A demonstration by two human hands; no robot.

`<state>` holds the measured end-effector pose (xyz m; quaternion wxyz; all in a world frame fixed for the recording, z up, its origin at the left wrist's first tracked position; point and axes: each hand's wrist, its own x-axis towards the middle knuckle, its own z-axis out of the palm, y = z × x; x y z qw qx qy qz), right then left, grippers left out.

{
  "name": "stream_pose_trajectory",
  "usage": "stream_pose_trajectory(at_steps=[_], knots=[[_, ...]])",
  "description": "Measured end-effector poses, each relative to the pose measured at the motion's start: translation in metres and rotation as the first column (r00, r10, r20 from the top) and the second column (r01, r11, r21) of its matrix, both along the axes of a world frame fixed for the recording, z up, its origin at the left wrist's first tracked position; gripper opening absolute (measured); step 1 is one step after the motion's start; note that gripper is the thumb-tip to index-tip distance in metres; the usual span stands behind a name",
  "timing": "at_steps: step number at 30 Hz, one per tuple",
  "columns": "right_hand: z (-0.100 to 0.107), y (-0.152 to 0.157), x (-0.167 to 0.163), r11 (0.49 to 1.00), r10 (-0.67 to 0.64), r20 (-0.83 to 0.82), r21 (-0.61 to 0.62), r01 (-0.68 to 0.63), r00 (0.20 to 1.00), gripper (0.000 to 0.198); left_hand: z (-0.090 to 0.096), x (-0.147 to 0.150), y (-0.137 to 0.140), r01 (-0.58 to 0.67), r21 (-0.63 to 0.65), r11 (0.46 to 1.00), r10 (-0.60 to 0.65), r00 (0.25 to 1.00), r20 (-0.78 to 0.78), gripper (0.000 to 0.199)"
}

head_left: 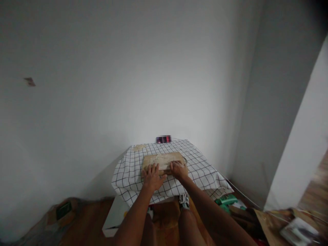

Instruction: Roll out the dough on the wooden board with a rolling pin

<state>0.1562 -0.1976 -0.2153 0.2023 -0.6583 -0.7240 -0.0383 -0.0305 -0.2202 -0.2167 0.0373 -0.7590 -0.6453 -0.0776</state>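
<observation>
One oblong wooden board (161,159) — pale-smeared, hands (152,177) (178,169) atop.

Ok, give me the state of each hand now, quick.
Left hand: open, fingers spread at the wooden board, no grip on anything visible.
Right hand: fingers curled over the board's right part; whether it holds anything cannot be told.

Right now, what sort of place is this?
Probably a room in someone's home: a checked cloth is spread like a tablecloth, a wooden board lies on it, and a plain wall stands behind.
</observation>
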Motion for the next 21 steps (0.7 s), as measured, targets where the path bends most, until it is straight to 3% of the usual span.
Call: stream_pose_trajectory(at_steps=[4, 9, 13, 21], knots=[[-0.010, -0.015, -0.005, 0.998, -0.012, -0.045, 0.063, 0.015, 0.999, 0.042, -0.001, 0.002, -0.024, -0.002, 0.007, 1.000, 0.003, 0.999, -0.037, 0.089], [-0.022, -0.016, -0.005, 0.996, -0.008, -0.094, 0.086, 0.016, 0.996, 0.043, -0.002, 0.002, -0.028, -0.008, 0.014, 1.000, 0.009, 0.998, -0.058, 0.089], [-0.020, -0.008, -0.005, 0.996, -0.010, -0.090, 0.083, 0.017, 0.996, 0.044, -0.005, 0.001, -0.016, -0.005, 0.048, 0.999, 0.008, 0.997, -0.075, 0.084], [0.012, 0.023, -0.005, 0.999, -0.006, 0.013, -0.052, 0.007, 1.000, 0.046, 0.009, 0.004, 0.029, -0.007, -0.040, 0.999, 0.007, 1.000, 0.004, 0.079]])
